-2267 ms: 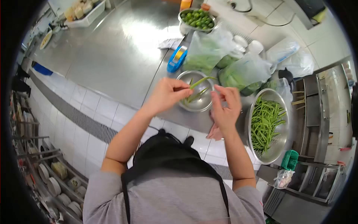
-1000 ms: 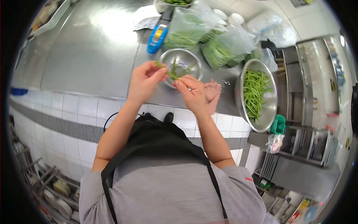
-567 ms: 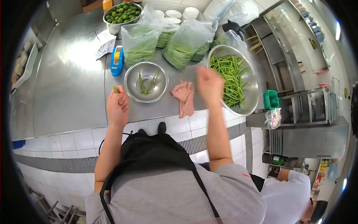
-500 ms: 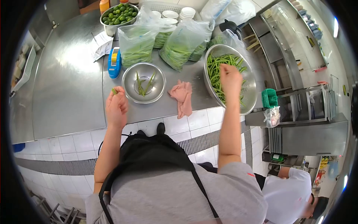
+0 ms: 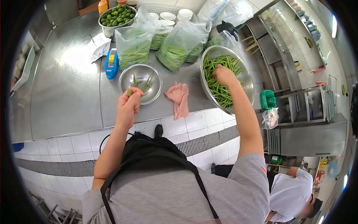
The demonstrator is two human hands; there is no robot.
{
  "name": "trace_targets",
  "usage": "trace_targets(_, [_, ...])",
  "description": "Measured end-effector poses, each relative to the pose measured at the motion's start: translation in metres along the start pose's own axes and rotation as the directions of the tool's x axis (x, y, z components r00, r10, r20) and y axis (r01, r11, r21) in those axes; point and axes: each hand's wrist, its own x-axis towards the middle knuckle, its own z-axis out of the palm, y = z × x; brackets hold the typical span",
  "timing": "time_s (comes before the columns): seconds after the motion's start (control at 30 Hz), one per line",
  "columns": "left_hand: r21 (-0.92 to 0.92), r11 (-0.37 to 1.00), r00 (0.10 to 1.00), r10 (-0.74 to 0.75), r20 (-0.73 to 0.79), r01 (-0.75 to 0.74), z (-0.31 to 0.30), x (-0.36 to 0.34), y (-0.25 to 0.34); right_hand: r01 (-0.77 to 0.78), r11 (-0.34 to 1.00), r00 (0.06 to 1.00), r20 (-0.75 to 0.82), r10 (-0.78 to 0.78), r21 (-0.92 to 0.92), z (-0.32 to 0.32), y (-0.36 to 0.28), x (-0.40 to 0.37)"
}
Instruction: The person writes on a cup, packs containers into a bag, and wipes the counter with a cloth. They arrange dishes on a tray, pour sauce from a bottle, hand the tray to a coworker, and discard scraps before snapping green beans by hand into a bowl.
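Observation:
My left hand [image 5: 129, 107] is closed in a pinch around green beans [image 5: 129, 92], their ends poking out at the fingertips. It is at the near left rim of a small steel bowl [image 5: 159, 89], where a few green pieces lie. Inside a large steel bowl [image 5: 250, 86], my right hand [image 5: 225, 75] has its fingers curled down against a heap of green beans [image 5: 223, 96]. The fingertips are partly hidden, and I cannot make out what is between them. A crumpled pink cloth [image 5: 180, 100] lies between the two bowls.
Plastic bags of green vegetables [image 5: 134, 46] stand behind the small bowl, beside a blue tape dispenser [image 5: 111, 65]. Farther back are a bowl of limes [image 5: 117, 16], papers [image 5: 99, 45] and stacked white dishes [image 5: 184, 15]. A co-worker in a white shirt [image 5: 291, 194] is at lower right.
My left hand has moved right and slightly down to the small bowl's rim, still pinching green. My right hand has shifted slightly left, its fingers now lower among the beans.

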Motion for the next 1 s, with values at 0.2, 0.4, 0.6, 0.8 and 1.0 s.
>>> trace_targets(0.2, [0.068,0.998,1.000,-0.003,-0.003,0.003,0.005,-0.003,0.002,-0.092,0.968,0.985,-0.119,0.122,0.232,-0.039,-0.005,-0.036])
trace_targets(0.4, [0.152,0.984,0.995,-0.094,0.027,0.089,0.016,0.006,0.004,-0.060,0.913,0.950,-0.257,0.176,0.403,-0.037,0.007,-0.049])
trace_targets(0.6, [0.263,0.965,0.990,-0.017,0.137,-0.020,0.022,0.009,0.002,-0.135,0.622,0.897,-0.172,0.408,0.771,-0.043,-0.003,-0.060])
trace_targets(0.8, [0.258,0.965,0.981,0.004,0.192,-0.055,0.024,0.015,-0.003,-0.222,0.512,0.865,-0.075,0.496,0.830,-0.026,-0.008,-0.054])
trace_targets(1.0, [0.307,0.946,0.963,0.023,0.270,-0.108,0.038,0.025,-0.002,-0.252,0.722,0.845,-0.218,0.489,0.644,-0.031,-0.027,-0.051])
